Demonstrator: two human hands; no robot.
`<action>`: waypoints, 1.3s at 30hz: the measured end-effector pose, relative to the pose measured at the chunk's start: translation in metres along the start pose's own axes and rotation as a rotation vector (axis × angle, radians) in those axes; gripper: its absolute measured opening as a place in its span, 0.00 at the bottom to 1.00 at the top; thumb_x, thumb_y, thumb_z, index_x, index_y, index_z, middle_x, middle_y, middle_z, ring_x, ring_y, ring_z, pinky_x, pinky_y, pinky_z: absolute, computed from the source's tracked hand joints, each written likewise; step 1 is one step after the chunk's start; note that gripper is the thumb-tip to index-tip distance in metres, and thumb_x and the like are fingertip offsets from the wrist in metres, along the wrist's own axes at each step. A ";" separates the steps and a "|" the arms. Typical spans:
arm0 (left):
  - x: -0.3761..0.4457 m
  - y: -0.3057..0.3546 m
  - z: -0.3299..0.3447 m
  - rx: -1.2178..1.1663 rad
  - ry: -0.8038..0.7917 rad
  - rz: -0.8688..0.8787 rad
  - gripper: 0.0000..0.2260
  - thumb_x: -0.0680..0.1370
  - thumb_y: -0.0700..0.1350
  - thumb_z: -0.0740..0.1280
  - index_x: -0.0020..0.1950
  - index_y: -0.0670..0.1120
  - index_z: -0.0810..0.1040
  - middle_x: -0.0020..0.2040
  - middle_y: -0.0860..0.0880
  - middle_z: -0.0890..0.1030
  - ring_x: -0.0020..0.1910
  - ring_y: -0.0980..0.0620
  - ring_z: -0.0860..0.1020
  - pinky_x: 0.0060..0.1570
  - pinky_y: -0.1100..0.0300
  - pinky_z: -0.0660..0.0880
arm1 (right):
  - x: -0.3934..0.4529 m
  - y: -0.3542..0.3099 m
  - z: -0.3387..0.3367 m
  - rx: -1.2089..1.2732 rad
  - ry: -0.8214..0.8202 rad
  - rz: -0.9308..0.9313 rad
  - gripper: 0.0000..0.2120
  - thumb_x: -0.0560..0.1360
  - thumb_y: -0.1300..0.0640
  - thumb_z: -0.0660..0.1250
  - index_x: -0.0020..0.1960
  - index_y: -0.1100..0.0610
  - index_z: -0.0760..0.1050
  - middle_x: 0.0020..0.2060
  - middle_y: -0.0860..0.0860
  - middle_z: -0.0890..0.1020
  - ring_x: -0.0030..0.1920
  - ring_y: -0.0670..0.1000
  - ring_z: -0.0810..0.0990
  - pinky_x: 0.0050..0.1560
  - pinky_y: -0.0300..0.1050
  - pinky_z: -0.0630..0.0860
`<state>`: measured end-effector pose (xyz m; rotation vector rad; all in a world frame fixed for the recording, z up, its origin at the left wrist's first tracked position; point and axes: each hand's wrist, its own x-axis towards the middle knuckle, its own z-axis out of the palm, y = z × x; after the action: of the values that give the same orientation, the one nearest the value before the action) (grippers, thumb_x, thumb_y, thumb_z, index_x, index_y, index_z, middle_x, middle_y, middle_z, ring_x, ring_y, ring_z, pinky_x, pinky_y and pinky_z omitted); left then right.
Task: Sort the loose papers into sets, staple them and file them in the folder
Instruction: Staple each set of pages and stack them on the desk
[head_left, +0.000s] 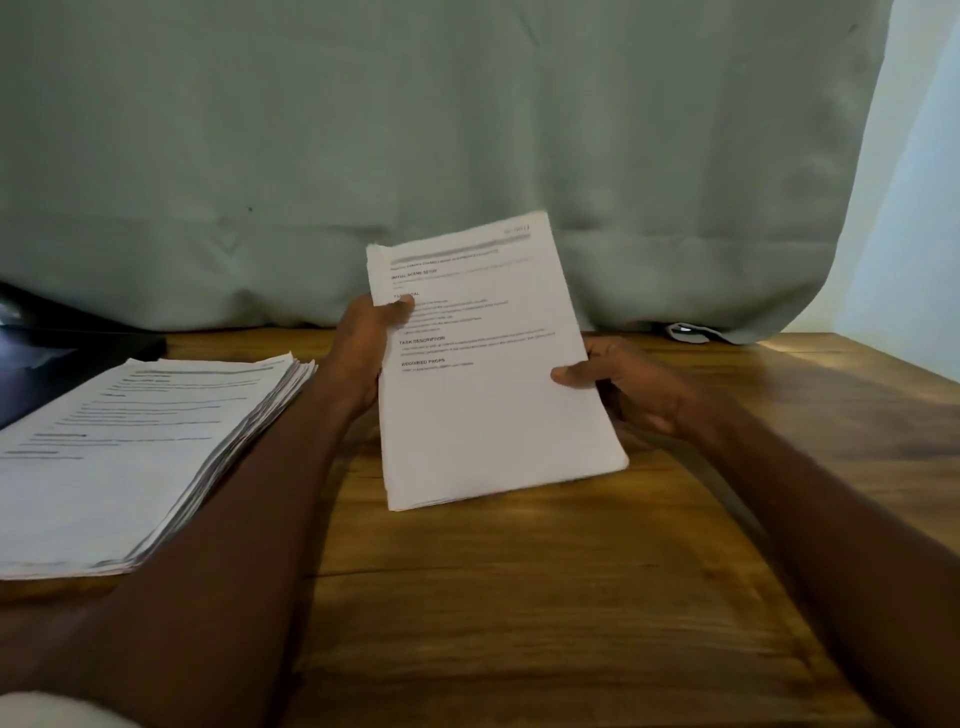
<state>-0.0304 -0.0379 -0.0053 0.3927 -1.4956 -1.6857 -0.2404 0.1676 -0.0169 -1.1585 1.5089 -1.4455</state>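
Two hands are needed: the thin set of papers (493, 374), raised above the table (519, 597), is pinched by left hand (363, 332) and right hand (618, 379) at opposite edges; light, floppy, easily fanned; edges are judged the safest hold.

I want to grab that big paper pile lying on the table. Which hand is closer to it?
Left. The left hand grips the held papers just right of the pile. The right hand holds their far edge, farther away.

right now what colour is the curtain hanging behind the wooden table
Pale grey-green, plain with no pattern: the cloth curtain behind the wooden table, seen best in the head view.
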 end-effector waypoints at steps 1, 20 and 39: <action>0.000 -0.001 -0.002 -0.024 -0.007 -0.039 0.13 0.83 0.38 0.64 0.67 0.38 0.78 0.57 0.41 0.86 0.50 0.43 0.86 0.46 0.50 0.83 | 0.001 0.001 0.002 -0.006 -0.013 0.019 0.17 0.77 0.60 0.71 0.65 0.59 0.79 0.59 0.56 0.85 0.59 0.57 0.85 0.53 0.49 0.84; -0.009 -0.020 0.024 -0.183 -0.105 -0.172 0.19 0.83 0.37 0.59 0.73 0.46 0.75 0.37 0.44 0.73 0.33 0.50 0.74 0.32 0.59 0.76 | 0.006 0.011 0.006 0.249 0.154 0.120 0.21 0.77 0.68 0.64 0.70 0.61 0.76 0.62 0.59 0.83 0.63 0.63 0.82 0.69 0.61 0.74; -0.010 -0.024 0.027 -0.312 -0.172 -0.326 0.10 0.83 0.49 0.66 0.55 0.42 0.80 0.54 0.39 0.85 0.50 0.40 0.84 0.48 0.46 0.84 | 0.004 0.004 0.016 0.356 0.237 0.147 0.20 0.79 0.66 0.61 0.69 0.62 0.76 0.61 0.60 0.84 0.57 0.62 0.83 0.52 0.52 0.81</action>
<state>-0.0523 -0.0136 -0.0237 0.3421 -1.3068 -2.2212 -0.2272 0.1581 -0.0224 -0.6699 1.3830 -1.7083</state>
